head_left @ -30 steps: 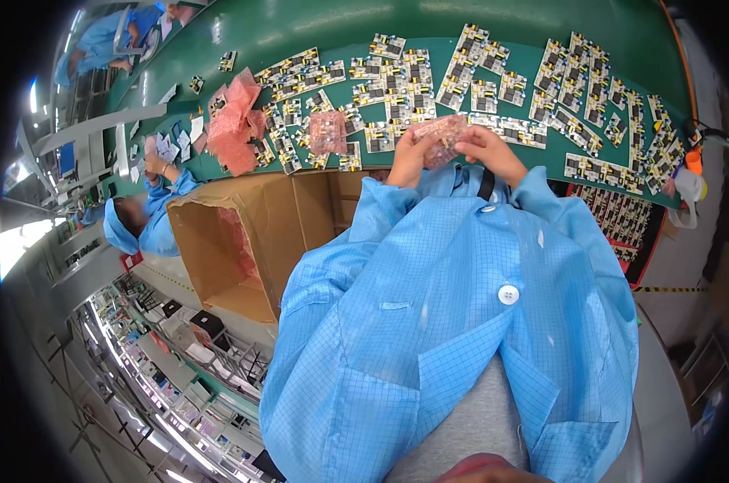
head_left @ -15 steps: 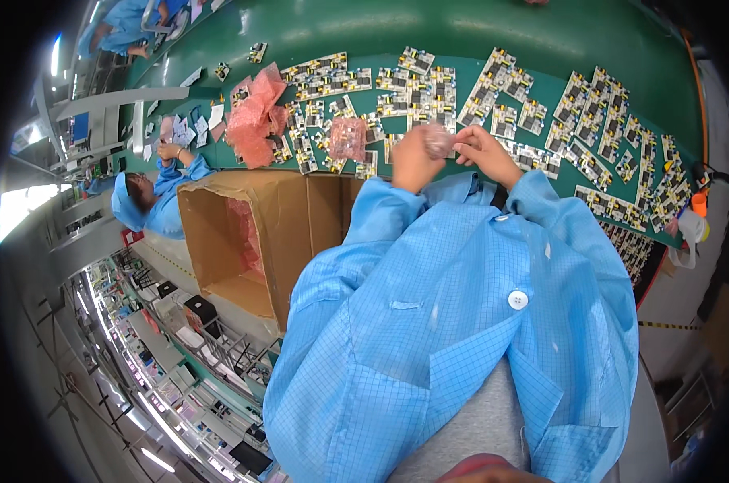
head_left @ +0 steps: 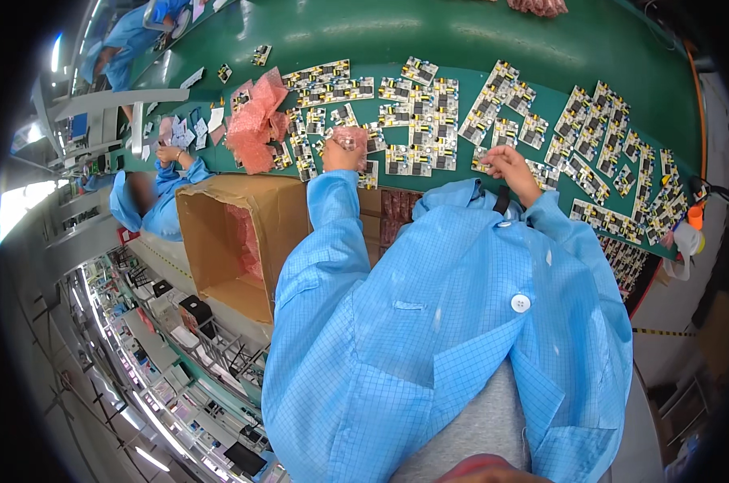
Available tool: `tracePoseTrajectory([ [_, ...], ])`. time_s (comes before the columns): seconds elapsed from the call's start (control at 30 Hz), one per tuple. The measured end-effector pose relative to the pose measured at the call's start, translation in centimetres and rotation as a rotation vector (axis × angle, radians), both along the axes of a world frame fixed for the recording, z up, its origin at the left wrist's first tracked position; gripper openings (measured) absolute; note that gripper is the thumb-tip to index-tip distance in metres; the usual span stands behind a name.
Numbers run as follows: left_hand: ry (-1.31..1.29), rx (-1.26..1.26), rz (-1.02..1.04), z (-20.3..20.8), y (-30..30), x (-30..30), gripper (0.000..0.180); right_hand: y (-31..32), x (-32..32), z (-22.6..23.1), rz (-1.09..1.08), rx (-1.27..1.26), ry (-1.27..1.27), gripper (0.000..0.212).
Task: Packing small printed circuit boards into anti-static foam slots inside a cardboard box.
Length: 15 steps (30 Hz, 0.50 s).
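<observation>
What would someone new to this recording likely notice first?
Probably the bright blue coat filling the lower middle. Then the many circuit boards spread across the green table above, with crumpled pink bubble wrap toward the left. Below that sits an open cardboard box.

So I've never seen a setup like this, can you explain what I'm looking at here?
No machine here, just a person in a blue coat. The camera is a wide fisheye on that person's head, looking down, so straight edges bend. On the green table lie many circuit boards and loose pink bubble wrap; an open cardboard box is at its near edge. The bare left hand is on a bubble-wrapped bundle, its hold partly hidden. The bare right hand is near the boards, holding nothing visible.
</observation>
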<state>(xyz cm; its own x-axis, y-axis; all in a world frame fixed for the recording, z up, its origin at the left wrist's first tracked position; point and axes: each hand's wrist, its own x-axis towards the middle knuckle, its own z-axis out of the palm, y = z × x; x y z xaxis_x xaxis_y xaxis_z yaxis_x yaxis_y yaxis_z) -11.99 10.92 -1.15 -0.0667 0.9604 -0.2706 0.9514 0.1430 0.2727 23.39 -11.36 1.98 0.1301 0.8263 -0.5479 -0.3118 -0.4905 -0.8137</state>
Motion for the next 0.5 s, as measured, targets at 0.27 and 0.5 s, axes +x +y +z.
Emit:
tracePoseTrajectory([
  [0.27, -0.086, -0.048, -0.049, 0.7, 1.1, -1.3, 0.077, -2.8, 1.7, -1.8, -0.069, -0.085, -0.073, 0.018],
  [0.5, -0.148, -0.09, -0.006, 1.8, -0.1, -0.3, 0.078, -5.6, 2.9, -3.7, -0.156, -0.188, -0.086, 0.016],
])
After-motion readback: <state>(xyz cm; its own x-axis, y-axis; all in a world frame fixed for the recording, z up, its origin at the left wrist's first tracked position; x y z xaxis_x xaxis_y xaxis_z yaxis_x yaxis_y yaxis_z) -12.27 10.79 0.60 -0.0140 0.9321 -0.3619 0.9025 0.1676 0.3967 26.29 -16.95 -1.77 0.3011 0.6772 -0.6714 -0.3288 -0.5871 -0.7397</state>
